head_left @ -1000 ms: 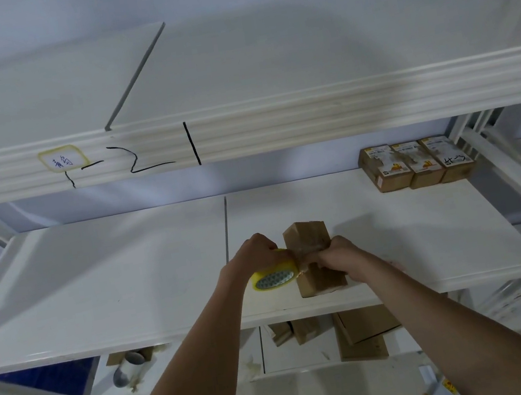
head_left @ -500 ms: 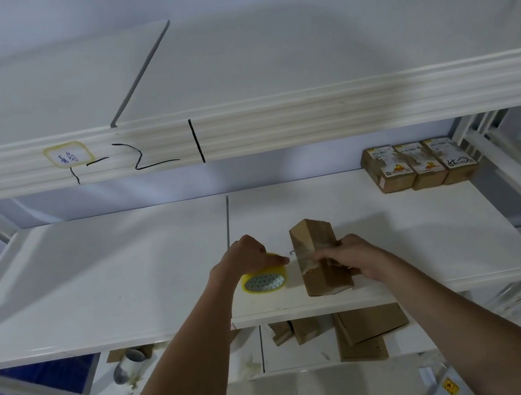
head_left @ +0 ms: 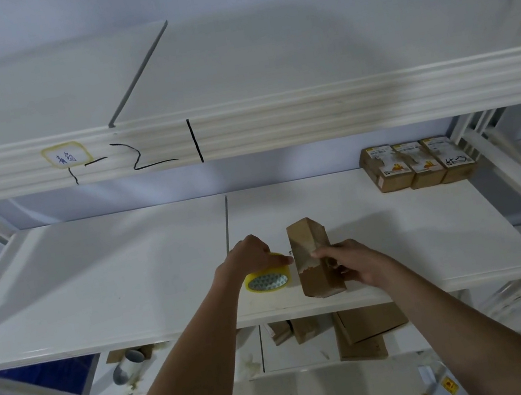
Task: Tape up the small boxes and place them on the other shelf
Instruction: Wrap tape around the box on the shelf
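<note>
My left hand (head_left: 252, 256) curls its fingers round the tape roll (head_left: 267, 278) on the middle shelf (head_left: 92, 279). Just right of it the box (head_left: 313, 257) stands near the front edge; my right hand (head_left: 350, 261) grips its right side, thumb on the taped face. Three boxes (head_left: 418, 162) sit far right.
</note>
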